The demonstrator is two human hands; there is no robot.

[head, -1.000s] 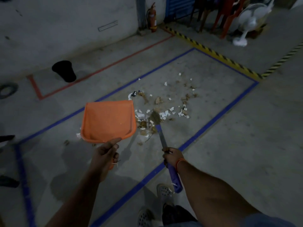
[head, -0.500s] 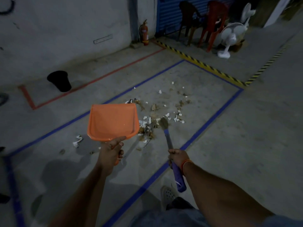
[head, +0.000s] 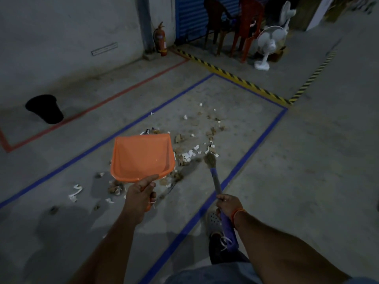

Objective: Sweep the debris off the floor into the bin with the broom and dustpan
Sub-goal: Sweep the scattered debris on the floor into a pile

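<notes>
From the head camera, the left hand (head: 141, 194) has its fingers curled round the handle of the orange dustpan (head: 142, 157), thumb laid along the top, and holds the pan up off the floor (head: 307, 181) with its open mouth pointing away. The right hand (head: 228, 206) grips the purple handle of the small broom (head: 215, 177); the bristles, ahead of that hand, reach the near edge of the debris (head: 190, 154). The scraps of white paper and brown bits lie scattered ahead of both hands, mostly between the pan and the broom head and beyond them, with a few pieces below and left of the pan. The black bin (head: 45, 108) stands well apart, far to the left of the left hand, near the wall.
</notes>
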